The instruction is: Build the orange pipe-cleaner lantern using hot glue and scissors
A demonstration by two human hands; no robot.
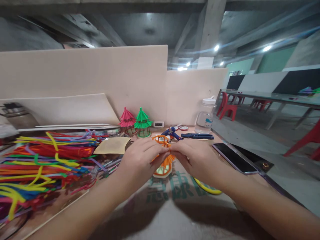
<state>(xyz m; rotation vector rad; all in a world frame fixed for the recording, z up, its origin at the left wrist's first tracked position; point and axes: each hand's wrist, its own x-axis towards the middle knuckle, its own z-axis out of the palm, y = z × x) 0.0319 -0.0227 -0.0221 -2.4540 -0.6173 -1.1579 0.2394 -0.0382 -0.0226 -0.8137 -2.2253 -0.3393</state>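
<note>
In the head view, an orange pipe-cleaner pavilion model stands on a pale many-sided base, right in front of me. My left hand reaches in from the left, thumb and fingers pinched at the model's orange fringe. From the other side my right hand pinches at the same fringe, its fingertips meeting those of the left. The fingers hide part of the model's middle. Behind it stand a finished-looking pink pavilion and a green pavilion, both with pointed tiered roofs.
Bundles of colourful pipe cleaners cover the table's left side. A blue glue gun, dark-blue pen-like tool and clear bottle lie or stand behind. A phone rests at right. Yellow-handled scissors lie partly under my right forearm.
</note>
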